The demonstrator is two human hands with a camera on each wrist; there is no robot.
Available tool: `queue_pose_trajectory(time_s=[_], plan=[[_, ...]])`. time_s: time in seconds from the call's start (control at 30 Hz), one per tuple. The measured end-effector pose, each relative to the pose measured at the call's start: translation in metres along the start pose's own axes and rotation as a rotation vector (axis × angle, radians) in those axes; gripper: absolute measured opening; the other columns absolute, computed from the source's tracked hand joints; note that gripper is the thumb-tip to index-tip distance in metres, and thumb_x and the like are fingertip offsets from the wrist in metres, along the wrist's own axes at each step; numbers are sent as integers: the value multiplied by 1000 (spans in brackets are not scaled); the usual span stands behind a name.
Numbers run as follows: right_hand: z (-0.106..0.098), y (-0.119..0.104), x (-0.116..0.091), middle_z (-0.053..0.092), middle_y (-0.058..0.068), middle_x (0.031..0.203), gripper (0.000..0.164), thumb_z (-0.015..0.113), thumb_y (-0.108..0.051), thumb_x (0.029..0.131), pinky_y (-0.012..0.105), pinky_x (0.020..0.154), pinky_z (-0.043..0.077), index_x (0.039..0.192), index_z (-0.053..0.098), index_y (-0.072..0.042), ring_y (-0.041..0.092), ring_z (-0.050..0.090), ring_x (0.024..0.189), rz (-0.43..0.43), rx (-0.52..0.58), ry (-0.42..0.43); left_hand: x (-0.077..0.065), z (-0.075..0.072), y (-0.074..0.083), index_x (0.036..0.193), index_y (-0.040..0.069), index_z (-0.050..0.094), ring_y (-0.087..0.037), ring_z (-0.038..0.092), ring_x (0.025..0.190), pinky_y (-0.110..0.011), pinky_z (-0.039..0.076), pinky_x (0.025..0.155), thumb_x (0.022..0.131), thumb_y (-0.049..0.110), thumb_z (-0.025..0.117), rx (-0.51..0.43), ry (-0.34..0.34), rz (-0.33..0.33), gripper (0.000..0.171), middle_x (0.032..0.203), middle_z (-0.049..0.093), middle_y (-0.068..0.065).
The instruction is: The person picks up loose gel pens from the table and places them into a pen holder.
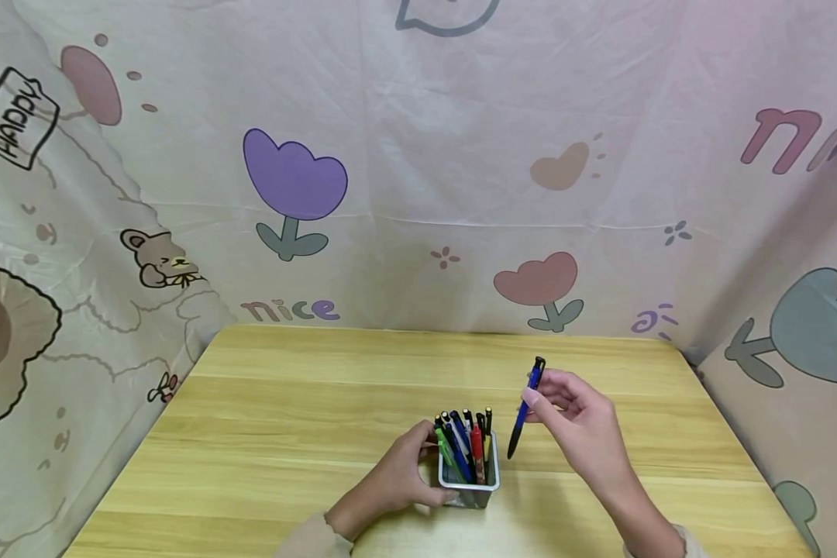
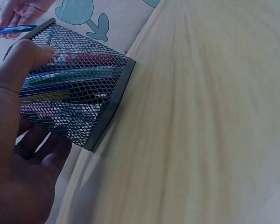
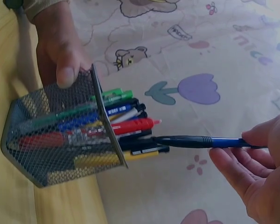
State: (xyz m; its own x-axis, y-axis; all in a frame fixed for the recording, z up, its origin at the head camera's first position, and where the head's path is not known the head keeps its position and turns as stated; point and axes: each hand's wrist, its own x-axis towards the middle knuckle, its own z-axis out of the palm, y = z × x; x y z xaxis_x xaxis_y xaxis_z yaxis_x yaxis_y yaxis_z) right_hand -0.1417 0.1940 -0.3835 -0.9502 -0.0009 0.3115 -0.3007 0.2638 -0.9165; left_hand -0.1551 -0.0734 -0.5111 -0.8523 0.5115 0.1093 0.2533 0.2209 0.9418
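A mesh pen holder (image 1: 470,496) stands upright on the wooden table, with several pens and a red pen (image 1: 477,449) and a green pen (image 1: 444,447) among them. My left hand (image 1: 408,469) grips the holder from its left side, thumb at the front and fingers behind; the left wrist view shows the thumb against the mesh (image 2: 79,84). To the right of the holder, my right hand (image 1: 586,426) pinches a blue pen (image 1: 526,407) between thumb and fingers. That pen has a dark grip and points down, its tip apart from the holder in the head view.
The light wooden table (image 1: 286,403) reaches back to a cloth backdrop (image 1: 418,155) printed with flowers and words. More of that printed cloth hangs along the left and right sides of the table.
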Motion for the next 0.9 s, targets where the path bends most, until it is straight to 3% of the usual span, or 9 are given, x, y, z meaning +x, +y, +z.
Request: queue_pose_trajectory(time_s=[0.17, 0.33, 0.63, 0.73, 0.9], plan=[[8, -2, -4, 73, 8, 92, 19, 71, -1, 95, 37, 70, 69, 112, 64, 3, 16, 75, 78, -66, 66, -24, -1, 0, -1, 121, 11, 53, -20, 70, 117, -22, 57, 106, 70, 12, 93, 2, 2, 0, 65, 124, 64, -6], [16, -1, -8, 75, 15, 92, 17, 72, -1, 94, 40, 71, 68, 108, 65, 4, 18, 77, 79, -62, 99, -60, -1, 0, -1, 121, 12, 53, -21, 70, 118, -24, 57, 108, 70, 14, 93, 8, 4, 0, 65, 123, 64, -6], [26, 9, -18, 77, 15, 91, 13, 73, -11, 96, 38, 73, 69, 101, 69, 0, 20, 78, 76, 3, 58, -104, 0, 0, 0, 129, 15, 54, -19, 68, 120, -23, 55, 110, 71, 17, 94, 15, 3, -8, 71, 125, 65, -4], [29, 15, -21, 77, 14, 89, 11, 74, -11, 95, 36, 73, 69, 100, 70, -2, 22, 78, 76, -8, 44, -118, 0, 0, 0, 131, 15, 53, -19, 67, 121, -22, 55, 110, 70, 16, 93, 17, 8, -8, 73, 126, 65, -4], [33, 22, -25, 77, 10, 87, 7, 77, -6, 91, 28, 70, 69, 95, 71, -6, 13, 77, 77, -46, -6, -131, 1, 0, 0, 127, 12, 54, -19, 68, 119, -22, 55, 109, 70, 15, 93, 3, 7, -5, 70, 124, 65, -6]])
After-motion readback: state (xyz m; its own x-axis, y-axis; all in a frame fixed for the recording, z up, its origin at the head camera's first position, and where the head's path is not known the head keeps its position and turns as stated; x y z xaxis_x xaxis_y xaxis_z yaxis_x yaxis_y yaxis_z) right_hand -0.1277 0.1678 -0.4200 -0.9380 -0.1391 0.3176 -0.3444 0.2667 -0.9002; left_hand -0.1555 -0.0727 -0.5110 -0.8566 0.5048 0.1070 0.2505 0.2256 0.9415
